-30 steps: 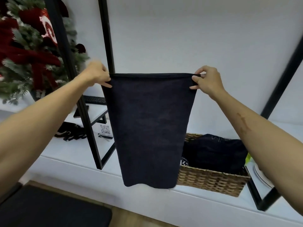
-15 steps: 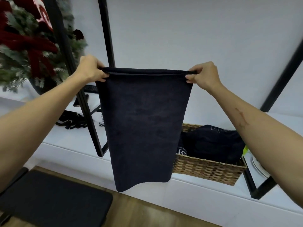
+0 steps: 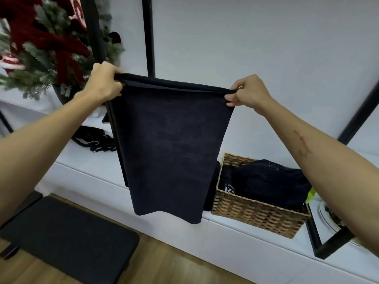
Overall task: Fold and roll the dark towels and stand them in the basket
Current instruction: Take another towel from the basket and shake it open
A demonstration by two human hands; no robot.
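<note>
A: Towel (image 3: 172, 144). One, dark navy, matte, short nap. Held up in the air between the two hands, hanging flat as a long rectangle. It reads as doubled over: a second layer edge shows along the top and down the left side. Bottom hem wavy, corners soft.

B: Hands?

A: Left hand (image 3: 103, 84) grips the top left corner, fingers curled over the bunched edge. Right hand (image 3: 249, 93) pinches the top right corner between thumb and fingertips. Top edge stretched nearly taut between them, sloping down toward the right hand.

B: Below the right hand?

A: One basket (image 3: 256, 214), rectangular, woven wicker, tan with darker strands. It sits on a white counter (image 3: 98, 169), smooth and glossy. Dark fabric (image 3: 266, 181) lies heaped inside, with pale lettering on one piece; number of pieces there I cannot tell. The hanging towel's lower right edge overlaps the basket's left end in view.

B: Beyond that?

A: Right of the basket, the rims of stacked white plates (image 3: 326, 216); count unclear. Black metal frame tubes, square section: one upright (image 3: 148, 35) behind the left hand. Below the left hand, black straps (image 3: 94, 140) with small buckles lying on the counter. Left of that hand, frosted green tree (image 3: 41, 64) with dark red knitted ribbon. On the wood floor, one black padded mat (image 3: 69, 238), rounded corners.
</note>
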